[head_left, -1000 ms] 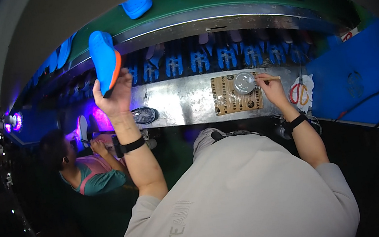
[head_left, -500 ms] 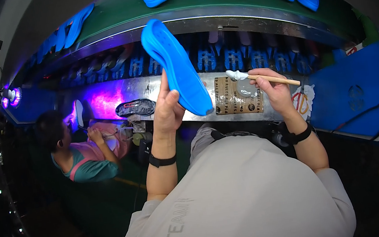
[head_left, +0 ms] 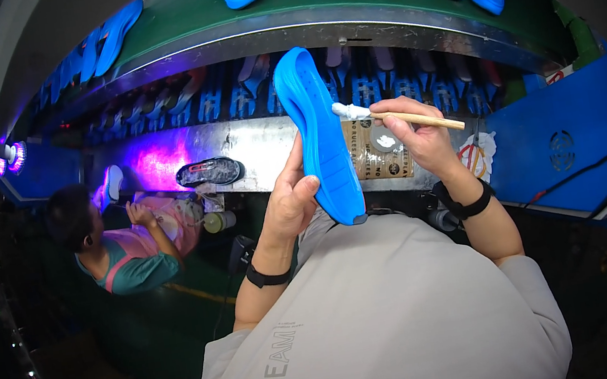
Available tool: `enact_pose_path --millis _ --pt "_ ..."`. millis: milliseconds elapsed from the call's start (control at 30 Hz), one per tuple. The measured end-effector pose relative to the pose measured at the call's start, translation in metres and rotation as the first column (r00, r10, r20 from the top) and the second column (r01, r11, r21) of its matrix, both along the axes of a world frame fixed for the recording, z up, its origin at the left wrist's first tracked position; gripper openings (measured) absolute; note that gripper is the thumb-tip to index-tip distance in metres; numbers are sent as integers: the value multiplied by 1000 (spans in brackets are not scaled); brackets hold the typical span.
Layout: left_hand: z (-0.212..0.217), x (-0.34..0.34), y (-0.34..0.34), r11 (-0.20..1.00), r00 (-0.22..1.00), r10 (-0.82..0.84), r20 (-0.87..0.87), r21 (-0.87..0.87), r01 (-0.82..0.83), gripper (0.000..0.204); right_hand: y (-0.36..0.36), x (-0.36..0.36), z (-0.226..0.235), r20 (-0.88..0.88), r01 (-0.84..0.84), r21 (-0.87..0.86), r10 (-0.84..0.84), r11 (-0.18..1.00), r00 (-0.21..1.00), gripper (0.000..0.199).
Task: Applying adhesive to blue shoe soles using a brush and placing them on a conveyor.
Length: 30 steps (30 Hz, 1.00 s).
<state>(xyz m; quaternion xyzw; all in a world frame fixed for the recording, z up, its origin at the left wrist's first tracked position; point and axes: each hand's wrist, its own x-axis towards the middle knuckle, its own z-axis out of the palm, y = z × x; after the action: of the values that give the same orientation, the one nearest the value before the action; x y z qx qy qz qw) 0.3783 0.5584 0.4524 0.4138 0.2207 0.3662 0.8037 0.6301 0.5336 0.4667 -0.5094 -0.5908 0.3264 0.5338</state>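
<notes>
A blue shoe sole (head_left: pixel 327 136) stands nearly upright in front of me, its hollow inner side turned to the right. My left hand (head_left: pixel 294 200) grips it by its left edge, thumb in front. In my right hand (head_left: pixel 420 136) is a brush (head_left: pixel 418 120) with a wooden handle, pinched between fingers and thumb. White paste coats the brush's tip (head_left: pixel 351 111), which is at the sole's right rim; whether it touches is hard to tell. Behind and below the brush lies a brown cardboard piece (head_left: pixel 393 165) bearing a round patch with a white blob (head_left: pixel 386 141).
Blue soles rest on the green conveyor (head_left: pixel 371 5) above the metal bench (head_left: pixel 267 148). A dark shoe-shaped piece (head_left: pixel 209 172) lies left on the bench; scissors (head_left: pixel 474 158) on white paper lie right. At left, under purple light, a co-worker (head_left: pixel 124 238) holds a sole.
The blue sole has moved right and toward me in my left hand, turning more upright. The brush has shifted left, from over the cardboard to the sole's rim.
</notes>
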Motion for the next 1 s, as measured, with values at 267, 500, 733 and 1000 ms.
enact_pose_path --millis 267,500,733,1000 --pt "-1 -3 10 996 995 -54 86 -61 59 99 -14 1 0 77 -83 38 80 996 994 17" --pt "8 -1 16 999 1000 27 1 30 -27 102 -27 2 8 52 -148 -40 150 988 987 16" --pt "0 1 22 996 999 49 -21 75 -48 106 -36 1 13 -42 -196 -46 194 979 980 16" --pt "9 4 23 997 998 65 4 48 -65 101 -42 1 11 -216 -212 -68 193 975 957 16"
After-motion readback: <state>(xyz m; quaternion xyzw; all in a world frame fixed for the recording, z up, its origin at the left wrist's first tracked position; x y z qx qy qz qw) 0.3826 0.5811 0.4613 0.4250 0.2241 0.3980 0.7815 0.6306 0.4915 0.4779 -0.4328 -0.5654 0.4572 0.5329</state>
